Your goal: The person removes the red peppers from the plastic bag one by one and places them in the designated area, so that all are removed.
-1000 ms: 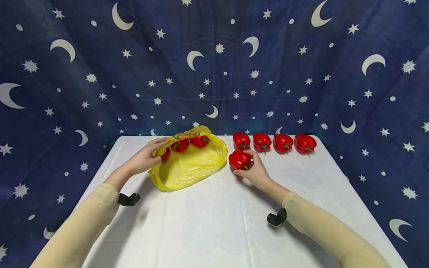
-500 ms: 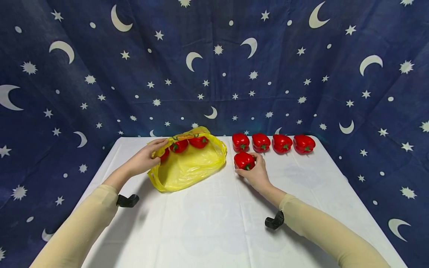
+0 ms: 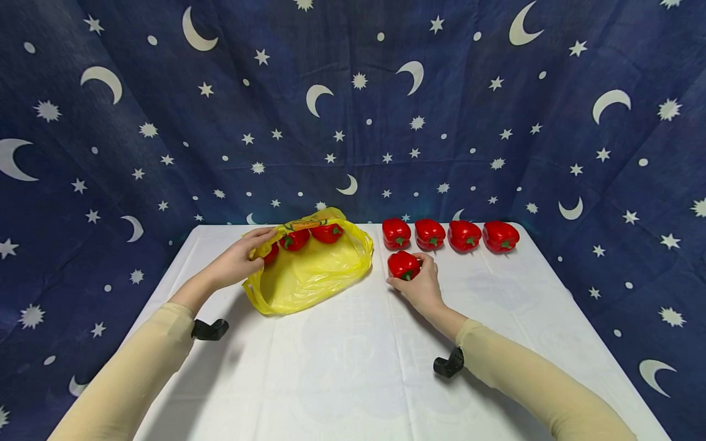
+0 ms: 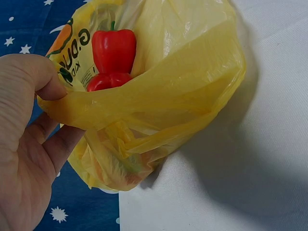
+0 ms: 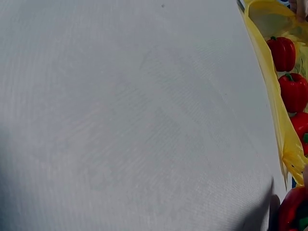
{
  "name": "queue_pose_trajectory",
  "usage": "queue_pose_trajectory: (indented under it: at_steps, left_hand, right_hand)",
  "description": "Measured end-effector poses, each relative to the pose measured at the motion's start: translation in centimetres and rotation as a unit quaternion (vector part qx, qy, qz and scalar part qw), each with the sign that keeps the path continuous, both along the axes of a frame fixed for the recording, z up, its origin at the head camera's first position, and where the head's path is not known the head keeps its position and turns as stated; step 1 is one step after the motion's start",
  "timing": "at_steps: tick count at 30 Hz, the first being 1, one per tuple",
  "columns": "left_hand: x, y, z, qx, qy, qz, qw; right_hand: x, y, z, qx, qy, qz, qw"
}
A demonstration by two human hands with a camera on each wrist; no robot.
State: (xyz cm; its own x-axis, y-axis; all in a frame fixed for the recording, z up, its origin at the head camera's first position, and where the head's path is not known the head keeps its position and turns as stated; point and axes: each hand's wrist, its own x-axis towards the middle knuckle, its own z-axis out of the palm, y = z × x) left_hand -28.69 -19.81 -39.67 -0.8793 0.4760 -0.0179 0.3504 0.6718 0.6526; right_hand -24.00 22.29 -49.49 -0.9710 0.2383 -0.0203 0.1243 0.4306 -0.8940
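A yellow plastic bag (image 3: 317,272) lies open on the white tablecloth (image 3: 342,367) at the back left. My left hand (image 3: 248,254) pinches its rim between thumb and fingers (image 4: 45,79), which holds the mouth open. Red peppers (image 3: 296,239) lie inside at the far end of the bag (image 4: 187,86), one red pepper (image 4: 114,48) showing plainly in the left wrist view. Right of the bag, my right hand (image 3: 419,277) grips a single red pepper (image 3: 403,264) that rests on the cloth. In the right wrist view that pepper (image 5: 291,211) shows only at the bottom right corner.
Several more red peppers (image 3: 447,235) stand in a row along the table's back edge, just behind my right hand. A dark blue drape with moons and stars (image 3: 353,110) hangs behind and around the table. Black wrist mounts (image 3: 209,329) sit on both sleeves.
My right hand has slid the gripped pepper a little to the right, away from the bag's mouth. The left hand and the bag have stayed put.
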Motion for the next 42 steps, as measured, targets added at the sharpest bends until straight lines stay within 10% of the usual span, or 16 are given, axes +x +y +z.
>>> queue_pose_trajectory:
  at_steps: [35,42]
  left_hand:
    - [0.5,-0.2,-0.4,0.004,0.013,0.000,0.9999]
    - [0.1,-0.1,-0.1,0.014,0.029,-0.001,0.9995]
  right_hand:
    - [1.3,0.2,0.0,0.041,0.005,0.014,0.999]
    - [1.9,1.5,2.0,0.044,0.078,0.010,0.996]
